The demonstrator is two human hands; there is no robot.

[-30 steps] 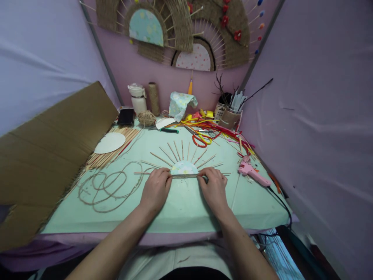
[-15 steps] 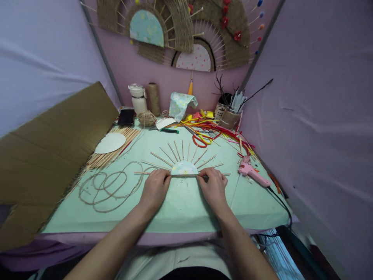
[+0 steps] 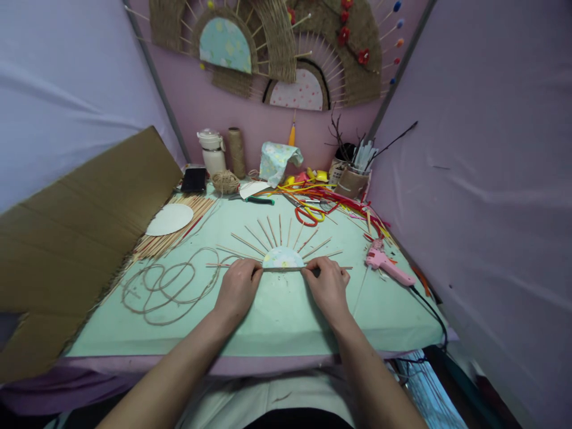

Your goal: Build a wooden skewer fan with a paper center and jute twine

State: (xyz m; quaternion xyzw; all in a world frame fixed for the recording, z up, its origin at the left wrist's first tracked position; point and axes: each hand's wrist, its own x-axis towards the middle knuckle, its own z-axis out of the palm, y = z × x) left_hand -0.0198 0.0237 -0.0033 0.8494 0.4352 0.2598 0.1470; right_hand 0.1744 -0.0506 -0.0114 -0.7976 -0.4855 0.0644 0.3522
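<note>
A small half circle [image 3: 282, 257] covered in light patterned cloth lies flat on the green-covered table, with several thin sticks [image 3: 270, 232] fanning out from its curved side. Twine [image 3: 283, 270] runs along its straight bottom edge. My left hand [image 3: 239, 286] pinches the twine at the left corner, thumb and fingers together. At the right corner my right hand [image 3: 326, 286] pinches the twine in the same way. Left of my left hand, loose twine loops [image 3: 163, 286] spread over the table.
A pink glue gun [image 3: 386, 265] with a black cord lies at the right. Cardboard [image 3: 89, 220] leans at the left beside a stick bundle [image 3: 196, 208] and a white oval [image 3: 170, 220]. Scissors [image 3: 306, 215], pliers [image 3: 260, 201], a twine ball [image 3: 225, 182] and a bottle [image 3: 213, 152] are at the back.
</note>
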